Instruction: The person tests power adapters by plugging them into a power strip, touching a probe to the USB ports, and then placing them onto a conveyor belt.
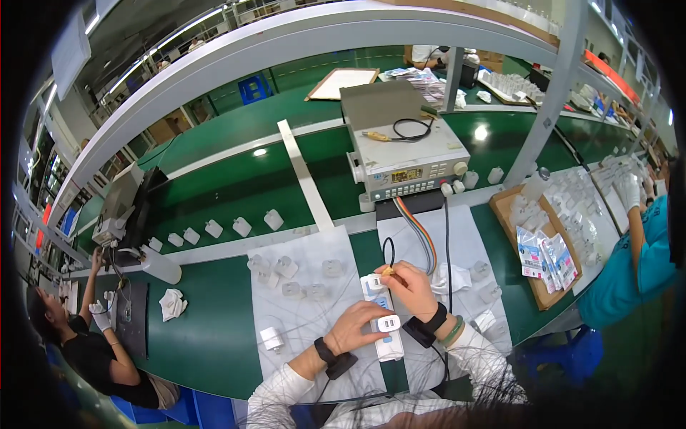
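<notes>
My left hand (354,325) is closed around a white two-port charger (389,323), its ports facing up. Under it lies a white power strip (390,350) with blue sockets. At the strip's far end sits another white charger (374,283). My right hand (414,287) pinches a gold-coloured plug (386,272) on a black cable, right at that charger; whether the plug is inserted cannot be made out. Both wrists wear black bands. Several translucent-wrapped chargers (286,267) rest on the white sheet to the left, and a bare white charger (271,339) stands nearer me.
A grey bench instrument (407,154) stands behind my hands, with coloured ribbon wires (421,229) running toward me. Several chargers (241,227) line the ledge. On the right is a cardboard tray (547,300) with packets. A co-worker (636,243) sits right, another person (93,343) left.
</notes>
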### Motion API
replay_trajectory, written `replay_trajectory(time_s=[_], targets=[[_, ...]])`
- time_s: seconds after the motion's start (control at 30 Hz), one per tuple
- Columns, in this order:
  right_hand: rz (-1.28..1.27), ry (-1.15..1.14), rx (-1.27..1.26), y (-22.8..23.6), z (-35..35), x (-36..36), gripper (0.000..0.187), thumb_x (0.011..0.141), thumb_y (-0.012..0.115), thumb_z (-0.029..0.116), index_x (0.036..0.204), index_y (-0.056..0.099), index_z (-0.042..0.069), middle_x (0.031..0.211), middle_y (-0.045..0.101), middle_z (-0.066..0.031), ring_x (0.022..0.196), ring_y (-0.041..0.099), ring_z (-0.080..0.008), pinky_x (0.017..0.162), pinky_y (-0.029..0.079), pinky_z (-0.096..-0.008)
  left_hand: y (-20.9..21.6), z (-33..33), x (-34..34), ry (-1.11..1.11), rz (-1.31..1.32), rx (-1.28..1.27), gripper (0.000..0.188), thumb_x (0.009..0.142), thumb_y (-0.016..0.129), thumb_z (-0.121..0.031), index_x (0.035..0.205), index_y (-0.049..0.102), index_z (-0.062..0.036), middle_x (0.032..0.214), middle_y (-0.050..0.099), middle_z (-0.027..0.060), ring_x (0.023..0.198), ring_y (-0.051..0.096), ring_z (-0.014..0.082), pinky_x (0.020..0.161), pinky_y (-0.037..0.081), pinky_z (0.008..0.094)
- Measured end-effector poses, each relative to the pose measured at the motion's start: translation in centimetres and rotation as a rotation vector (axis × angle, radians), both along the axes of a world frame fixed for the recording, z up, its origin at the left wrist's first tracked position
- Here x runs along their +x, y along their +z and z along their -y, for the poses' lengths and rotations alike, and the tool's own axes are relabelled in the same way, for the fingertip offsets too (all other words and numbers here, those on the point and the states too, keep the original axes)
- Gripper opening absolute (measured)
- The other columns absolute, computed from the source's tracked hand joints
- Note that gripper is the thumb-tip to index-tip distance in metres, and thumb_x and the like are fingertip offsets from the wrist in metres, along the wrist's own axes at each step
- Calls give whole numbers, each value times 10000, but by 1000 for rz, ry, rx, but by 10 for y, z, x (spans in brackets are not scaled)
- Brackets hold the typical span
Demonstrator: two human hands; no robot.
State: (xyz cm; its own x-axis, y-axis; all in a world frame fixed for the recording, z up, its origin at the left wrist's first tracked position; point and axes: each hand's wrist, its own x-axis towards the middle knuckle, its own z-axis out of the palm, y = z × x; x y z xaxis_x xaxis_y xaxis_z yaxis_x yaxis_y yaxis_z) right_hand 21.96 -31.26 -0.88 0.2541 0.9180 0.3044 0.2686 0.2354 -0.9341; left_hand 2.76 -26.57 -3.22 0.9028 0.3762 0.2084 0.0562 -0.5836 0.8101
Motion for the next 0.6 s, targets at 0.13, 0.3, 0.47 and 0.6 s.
replay_trajectory(time_s=[0.13,0.3,0.47,0.6], targets=[[51,1,-60,-3,-3,-5,170,862,668,110,1018,671,42,797,548,-48,621,522,-124,575,421,-251,1,9,-10,209,154,-303,420,782,729,-128,1179,607,-64,1170,582,101,1091,532,246,970,403,337],[154,8,-35,-3,-3,-1,195,857,684,135,1029,665,46,816,545,-46,640,542,-126,598,450,-251,70,-65,1,453,179,301,505,773,678,-71,1262,552,-73,1139,555,125,990,571,232,861,450,305],[182,28,12,0,-2,0,207,856,690,154,1027,659,43,828,550,-43,659,562,-135,620,469,-247,88,-191,49,425,-176,468,368,755,691,-119,1113,624,-72,993,652,111,958,610,298,795,494,386],[157,51,22,-10,-4,-2,215,861,691,173,1026,657,40,839,557,-43,683,582,-137,624,477,-247,44,-244,77,403,-543,624,331,708,717,-181,1025,646,-119,963,669,107,951,632,286,801,496,400]])
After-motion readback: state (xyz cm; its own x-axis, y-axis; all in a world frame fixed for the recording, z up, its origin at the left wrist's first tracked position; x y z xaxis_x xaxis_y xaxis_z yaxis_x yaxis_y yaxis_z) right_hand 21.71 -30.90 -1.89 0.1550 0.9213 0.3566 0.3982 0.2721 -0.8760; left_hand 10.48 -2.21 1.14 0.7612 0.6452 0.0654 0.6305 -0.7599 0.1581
